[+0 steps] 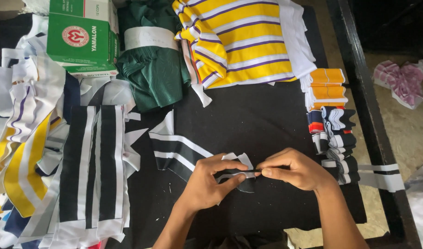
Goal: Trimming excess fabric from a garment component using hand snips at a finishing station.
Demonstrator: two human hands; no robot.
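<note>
While it lies on the black table [267,120], the black-and-white striped collar strip [183,154] runs from ten to four o'clock. Left hand [209,182] and right hand [292,168], fingers curled, both pinch its near end.

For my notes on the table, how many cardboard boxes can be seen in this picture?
1. The green and white cardboard box stands at the table's far left corner, beside the folded dark green cloth. Others may be hidden under the fabric piles.
</note>
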